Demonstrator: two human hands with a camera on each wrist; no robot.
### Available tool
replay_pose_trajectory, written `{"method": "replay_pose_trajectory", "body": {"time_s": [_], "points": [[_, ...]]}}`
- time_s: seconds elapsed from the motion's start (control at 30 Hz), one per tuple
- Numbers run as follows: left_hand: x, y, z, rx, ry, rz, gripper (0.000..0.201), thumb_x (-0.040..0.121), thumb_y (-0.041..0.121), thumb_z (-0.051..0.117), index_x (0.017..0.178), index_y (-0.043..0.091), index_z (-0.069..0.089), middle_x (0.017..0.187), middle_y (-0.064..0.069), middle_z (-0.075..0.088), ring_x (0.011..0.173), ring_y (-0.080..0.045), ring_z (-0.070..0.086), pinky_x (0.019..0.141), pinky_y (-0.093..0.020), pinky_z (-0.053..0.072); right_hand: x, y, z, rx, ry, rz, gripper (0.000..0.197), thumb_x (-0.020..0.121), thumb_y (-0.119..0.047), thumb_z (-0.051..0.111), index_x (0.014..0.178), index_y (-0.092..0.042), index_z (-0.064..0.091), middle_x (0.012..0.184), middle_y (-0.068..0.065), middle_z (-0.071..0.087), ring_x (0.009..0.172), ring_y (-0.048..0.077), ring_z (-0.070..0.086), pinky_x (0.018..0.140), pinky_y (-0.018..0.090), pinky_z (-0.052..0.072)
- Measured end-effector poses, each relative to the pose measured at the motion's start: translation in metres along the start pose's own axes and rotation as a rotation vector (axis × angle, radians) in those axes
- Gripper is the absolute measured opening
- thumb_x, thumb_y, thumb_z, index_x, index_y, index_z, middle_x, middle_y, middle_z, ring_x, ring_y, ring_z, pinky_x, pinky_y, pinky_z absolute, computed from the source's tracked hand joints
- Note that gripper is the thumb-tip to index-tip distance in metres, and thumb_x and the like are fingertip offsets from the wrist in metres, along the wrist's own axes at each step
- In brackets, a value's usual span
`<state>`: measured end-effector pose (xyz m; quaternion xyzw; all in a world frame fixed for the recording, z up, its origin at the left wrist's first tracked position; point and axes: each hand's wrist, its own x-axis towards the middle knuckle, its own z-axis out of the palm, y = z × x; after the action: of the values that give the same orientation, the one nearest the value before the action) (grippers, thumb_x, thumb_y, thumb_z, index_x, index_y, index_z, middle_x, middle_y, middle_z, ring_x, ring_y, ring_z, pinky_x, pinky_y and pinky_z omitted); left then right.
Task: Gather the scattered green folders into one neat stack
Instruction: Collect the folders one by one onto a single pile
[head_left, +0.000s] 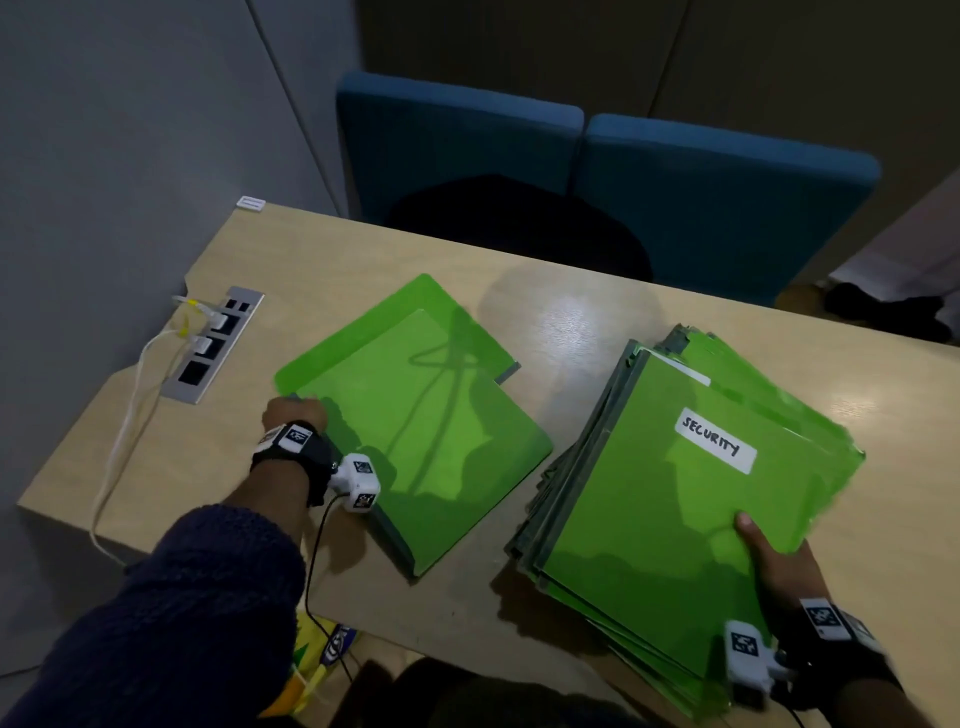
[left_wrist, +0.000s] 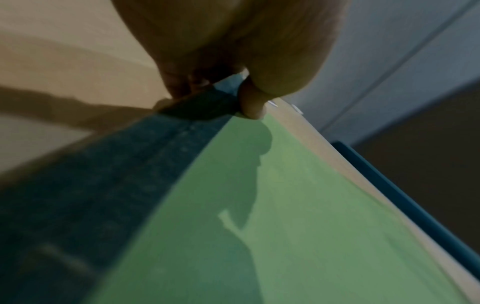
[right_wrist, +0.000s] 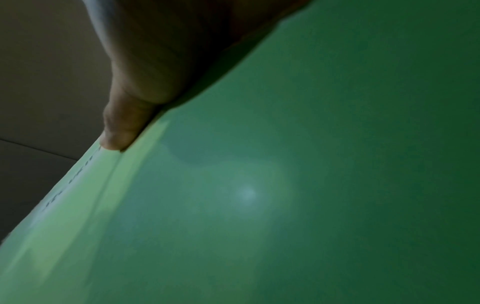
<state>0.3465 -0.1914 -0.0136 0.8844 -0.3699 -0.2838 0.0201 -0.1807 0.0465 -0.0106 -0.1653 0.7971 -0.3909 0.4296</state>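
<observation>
Head view: on the worktop two loose green folders lie overlapped at the left, the upper one skewed across the one under it. At the right sits the main stack, its top folder carrying a white label reading SECURITY; the edges below are fanned and uneven. The left hand is curled round the far-left corner of the upper loose folder. The right hand grips the near right corner of the stack, thumb on top; the other fingers are hidden under it. A socket panel with white cables sits at the far left, and blue chairs stand beyond the far edge.

Left wrist view: the thumb presses on the green cover while the fingers hook under the dark spine edge, so the folder is pinched, its corner a little off the worktop.

Right wrist view: the right thumb lies flat on a green cover close to its edge; the rest of the hand is out of sight.

The step in hand looks like bringing the loose folders across to the stack. Best to take both together, turn them so spines match those of the stack, and land them square. The right hand should steady the stack, then tap its fanned edges flush.
</observation>
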Motion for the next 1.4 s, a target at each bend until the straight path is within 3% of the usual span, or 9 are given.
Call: {"method": "replay_pose_trajectory", "body": {"time_s": [0.1,0.23,0.4,0.53,0.73,0.83,1.0,1.13,1.4], "points": [[0.003,0.024,0.005,-0.262,0.098,0.023,0.043,0.097,0.02,0.05,0.129,-0.009,0.045,0.136,-0.028,0.049,0.124,-0.043,0.048,0.1,-0.044,0.04,0.001,0.001,-0.001,-0.016,0.022,0.011,0.126,0.03,-0.09,0.07,0.133,-0.02,0.054,0.111,0.012,0.069,0.094,0.034,0.068,0.085,0.048,0.054],[-0.001,0.052,0.001,-0.234,-0.015,0.157,0.044,0.1,0.022,0.046,0.133,-0.004,0.036,0.137,-0.028,0.046,0.123,-0.044,0.047,0.099,-0.043,0.039,0.002,0.003,-0.001,0.032,0.022,0.008,0.12,0.032,-0.086,0.075,0.133,-0.023,0.055,0.113,0.012,0.07,0.094,0.035,0.069,0.088,0.058,0.053],[0.023,0.049,-0.014,-0.09,-0.09,0.276,0.045,0.1,0.029,0.046,0.132,0.0,0.033,0.134,-0.031,0.046,0.121,-0.046,0.047,0.1,-0.046,0.038,-0.004,-0.009,0.006,0.108,-0.019,-0.002,0.072,0.076,-0.048,0.074,0.135,-0.014,0.052,0.12,0.023,0.066,0.086,0.027,0.067,0.076,0.041,0.052],[0.039,0.043,-0.027,0.08,-0.168,0.333,0.041,0.098,0.028,0.05,0.126,0.001,0.037,0.131,-0.03,0.048,0.118,-0.044,0.049,0.099,-0.047,0.038,-0.003,-0.005,0.005,0.067,-0.021,-0.017,0.12,0.03,-0.082,0.078,0.129,-0.018,0.057,0.106,0.012,0.072,0.089,0.034,0.071,0.062,0.037,0.056],[0.037,0.052,-0.04,0.12,-0.236,0.389,0.038,0.099,0.026,0.05,0.124,-0.001,0.043,0.124,-0.027,0.052,0.112,-0.037,0.052,0.093,-0.041,0.039,0.001,0.003,0.002,0.046,-0.028,-0.002,0.114,0.035,-0.08,0.08,0.13,-0.022,0.057,0.108,0.013,0.073,0.09,0.037,0.072,0.067,0.046,0.058],[0.035,0.061,-0.045,-0.129,-0.167,0.405,0.017,0.099,0.017,0.049,0.109,0.003,0.051,0.108,-0.023,0.056,0.097,-0.028,0.052,0.083,-0.034,0.037,0.001,0.005,0.0,0.05,-0.033,0.016,0.101,0.047,-0.072,0.082,0.131,-0.024,0.056,0.112,0.015,0.072,0.09,0.038,0.072,0.072,0.055,0.058],[0.033,0.062,-0.039,-0.584,-0.213,0.208,0.018,0.1,0.017,0.046,0.107,0.007,0.059,0.084,-0.016,0.052,0.076,-0.027,0.05,0.078,-0.041,0.038,0.001,0.005,0.002,0.047,-0.051,-0.005,0.092,0.058,-0.07,0.078,0.133,-0.023,0.055,0.114,0.014,0.071,0.091,0.036,0.072,0.072,0.053,0.058],[0.019,0.051,-0.018,-0.459,-0.107,0.079,0.038,0.099,0.02,0.045,0.122,-0.009,0.055,0.118,-0.033,0.059,0.109,-0.044,0.058,0.091,-0.046,0.047,0.003,0.007,-0.001,0.039,-0.035,0.006,0.095,0.052,-0.077,0.077,0.13,-0.027,0.056,0.112,0.013,0.072,0.089,0.037,0.073,0.074,0.06,0.057],[-0.04,0.015,0.03,-0.134,0.017,-0.264,0.057,0.096,0.039,0.037,0.142,0.006,0.043,0.155,-0.019,0.024,0.144,-0.036,0.019,0.115,-0.048,0.017,0.001,0.002,0.001,0.013,-0.042,-0.043,0.084,0.067,-0.069,0.071,0.135,-0.023,0.052,0.12,0.015,0.068,0.094,0.032,0.069,0.075,0.041,0.054]]}}
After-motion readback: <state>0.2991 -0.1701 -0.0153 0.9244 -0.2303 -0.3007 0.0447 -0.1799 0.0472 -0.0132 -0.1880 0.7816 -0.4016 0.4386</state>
